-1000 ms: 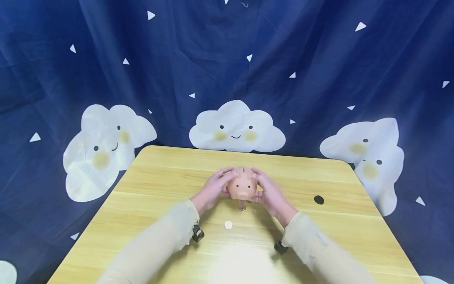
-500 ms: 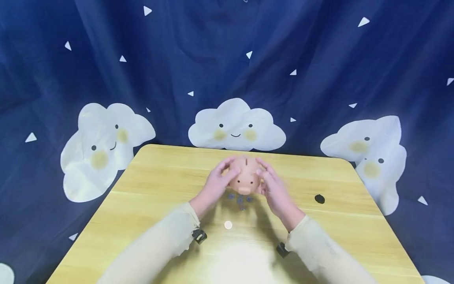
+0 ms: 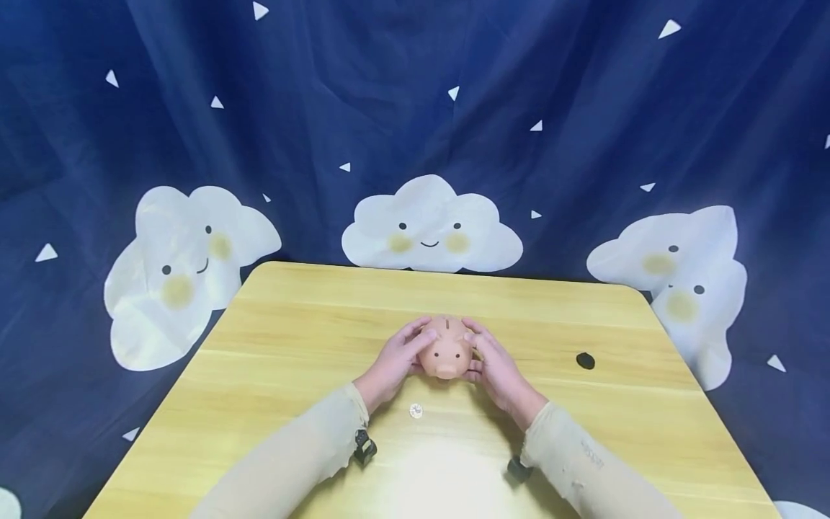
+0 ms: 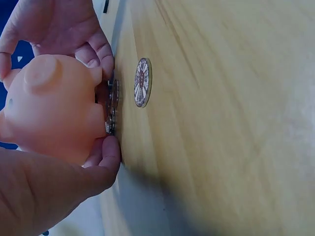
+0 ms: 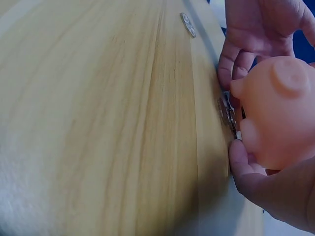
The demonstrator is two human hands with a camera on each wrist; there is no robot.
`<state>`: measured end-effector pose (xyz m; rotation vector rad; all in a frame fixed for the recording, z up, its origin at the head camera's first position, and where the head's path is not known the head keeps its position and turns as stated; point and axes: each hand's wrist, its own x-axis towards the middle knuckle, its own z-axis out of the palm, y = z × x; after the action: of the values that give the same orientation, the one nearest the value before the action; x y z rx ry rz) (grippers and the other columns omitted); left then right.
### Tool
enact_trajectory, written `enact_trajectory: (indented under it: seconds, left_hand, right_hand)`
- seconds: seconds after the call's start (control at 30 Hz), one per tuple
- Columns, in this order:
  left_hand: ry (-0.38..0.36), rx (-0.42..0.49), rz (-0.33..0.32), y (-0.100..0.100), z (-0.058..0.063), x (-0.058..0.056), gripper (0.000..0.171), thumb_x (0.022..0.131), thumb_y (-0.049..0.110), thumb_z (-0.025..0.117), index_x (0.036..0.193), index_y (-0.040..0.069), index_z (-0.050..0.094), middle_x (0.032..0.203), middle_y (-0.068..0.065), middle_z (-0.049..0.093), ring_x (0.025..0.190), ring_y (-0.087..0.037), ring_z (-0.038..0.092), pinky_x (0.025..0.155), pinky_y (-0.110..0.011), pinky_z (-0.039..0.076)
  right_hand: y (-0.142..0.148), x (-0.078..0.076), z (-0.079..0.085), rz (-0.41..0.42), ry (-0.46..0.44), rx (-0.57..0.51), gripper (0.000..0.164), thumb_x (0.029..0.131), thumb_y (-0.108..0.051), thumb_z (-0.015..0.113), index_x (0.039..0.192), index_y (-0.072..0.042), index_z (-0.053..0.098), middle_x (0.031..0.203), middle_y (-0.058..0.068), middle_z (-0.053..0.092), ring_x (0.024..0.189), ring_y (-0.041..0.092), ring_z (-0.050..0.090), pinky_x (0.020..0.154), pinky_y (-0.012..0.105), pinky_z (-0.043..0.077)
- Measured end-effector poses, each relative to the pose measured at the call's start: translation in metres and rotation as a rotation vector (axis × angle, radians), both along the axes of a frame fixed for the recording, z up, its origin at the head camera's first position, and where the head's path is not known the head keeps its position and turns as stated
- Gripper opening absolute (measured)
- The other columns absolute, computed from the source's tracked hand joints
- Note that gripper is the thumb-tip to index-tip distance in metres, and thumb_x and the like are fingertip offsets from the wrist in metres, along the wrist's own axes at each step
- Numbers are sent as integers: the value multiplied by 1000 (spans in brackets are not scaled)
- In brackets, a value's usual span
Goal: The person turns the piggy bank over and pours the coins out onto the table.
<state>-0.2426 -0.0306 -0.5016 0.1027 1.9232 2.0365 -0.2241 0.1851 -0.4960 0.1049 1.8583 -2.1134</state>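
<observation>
A pink piggy bank, its coin slot on top, stands upright between my two hands, snout toward me. My left hand grips its left side, thumb near the ear and lower fingers round the underside. The right hand holds the other side in the same way. Several coins lie just under the pig's feet, partly hidden by it, and show in the right wrist view as a small pile of coins. One loose coin rests on the wood in front of the pig.
A small black disc lies on the wooden table to the right of the hands. Behind the table's far edge hangs a dark blue curtain with clouds. Dark wrist cameras hang below the sleeves.
Half a second ago both hands held the piggy bank higher and tipped forward, with several coins showing beneath it. Now it has come down over those coins.
</observation>
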Motion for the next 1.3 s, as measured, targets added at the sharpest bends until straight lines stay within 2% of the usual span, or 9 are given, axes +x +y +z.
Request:
enact_trajectory:
  seconds: [0.33, 0.5, 0.63, 0.73, 0.8, 1.03, 1.1, 1.23, 1.3]
  left_hand:
    - [0, 9, -12, -2, 8, -1, 71, 102, 48, 68, 163, 21, 44, 164, -14, 48, 108, -25, 68, 88, -36, 59]
    - [65, -10, -27, -3, 42, -10, 69, 104, 43, 67, 164, 20, 43, 169, -12, 44, 120, -29, 68, 99, -42, 61]
    - [128, -41, -12, -3, 71, -19, 62, 105, 42, 67, 162, 25, 48, 166, -8, 50, 118, -26, 67, 94, -36, 59]
    - [145, -45, -5, -4, 82, -23, 60, 106, 42, 65, 161, 26, 49, 163, -7, 53, 112, -26, 69, 90, -33, 57]
    - [129, -41, -10, -5, 81, -22, 60, 106, 41, 64, 161, 25, 48, 164, -7, 51, 112, -26, 69, 92, -36, 58]
    - [-57, -13, -39, -10, 52, -12, 70, 104, 49, 65, 164, 20, 43, 168, -20, 42, 114, -39, 73, 105, -55, 59]
    - [8, -6, -28, -10, 60, -7, 69, 104, 47, 66, 163, 19, 44, 167, -19, 44, 116, -35, 71, 104, -52, 59]
    - [272, -21, 15, -7, 97, 1, 61, 105, 35, 67, 161, 21, 48, 167, -9, 46, 122, -36, 68, 106, -47, 58]
    - [300, -31, 16, -6, 100, 4, 60, 105, 33, 67, 161, 22, 49, 167, -7, 47, 127, -35, 66, 107, -45, 58]
  right_hand:
    - [0, -2, 9, 9, 6, 13, 64, 108, -38, 49, 168, -25, 31, 164, 21, 39, 95, 24, 69, 88, 36, 59]
    - [-1, -8, 42, -2, 74, 36, 65, 108, -37, 47, 169, -22, 30, 168, 18, 36, 95, 23, 68, 87, 34, 57]
    - [0, -15, 71, -2, 133, 21, 65, 107, -37, 46, 169, -22, 30, 169, 15, 34, 100, 23, 69, 88, 33, 57]
    - [0, -18, 81, -3, 149, 10, 65, 107, -39, 46, 169, -23, 31, 169, 15, 34, 104, 26, 69, 89, 33, 57]
    - [-1, -17, 79, -4, 141, 12, 66, 108, -39, 46, 169, -23, 30, 170, 15, 33, 108, 30, 69, 91, 35, 57]
    - [-7, -6, 53, 35, -11, -11, 67, 109, -39, 46, 170, -20, 26, 173, 23, 26, 112, 38, 69, 90, 41, 60]
    - [-10, -2, 62, 13, 43, -23, 67, 107, -37, 48, 169, -19, 29, 171, 22, 30, 110, 32, 69, 88, 38, 60]
    - [-12, 8, 95, -59, 271, -25, 64, 105, -28, 48, 166, -18, 35, 165, 17, 39, 108, 20, 62, 87, 29, 53]
    - [-10, 10, 95, -51, 298, -8, 64, 106, -28, 47, 168, -18, 33, 166, 17, 39, 110, 17, 62, 90, 29, 53]
